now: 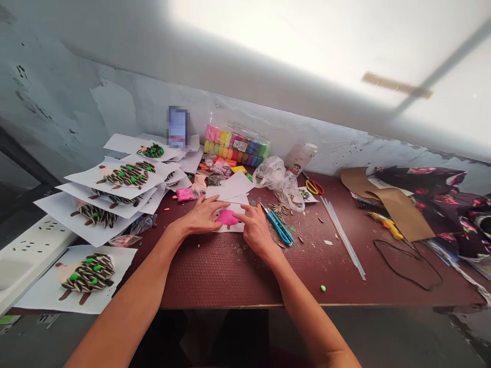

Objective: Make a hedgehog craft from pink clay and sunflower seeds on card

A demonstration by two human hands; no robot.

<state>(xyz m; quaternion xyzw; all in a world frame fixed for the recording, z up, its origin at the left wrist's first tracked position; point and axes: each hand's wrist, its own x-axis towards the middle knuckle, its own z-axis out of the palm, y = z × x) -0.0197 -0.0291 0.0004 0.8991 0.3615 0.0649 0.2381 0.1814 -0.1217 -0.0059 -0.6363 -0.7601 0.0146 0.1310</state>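
Note:
A flat pink clay shape [227,217] lies on a small white paper [230,228] in the middle of the table, with small brown pieces at its lower edge. My left hand [201,214] rests at the left side of the paper, fingers spread, holding nothing. From the right, my right hand [255,224] touches the pink shape's edge with an extended finger; its other fingers are partly curled. White sheets [233,186] lie just behind the hands. Beside my right hand are a teal tool [280,227] and scattered striped seeds [282,209].
Papers with seed-covered hedgehog figures [126,174] are stacked at left, near a power strip [30,248]. Behind stand a clay pack [236,145], a phone [178,127] and a bottle [303,158]. Scissors [314,186], clear sticks [343,237] and a glue gun [391,226] lie at right.

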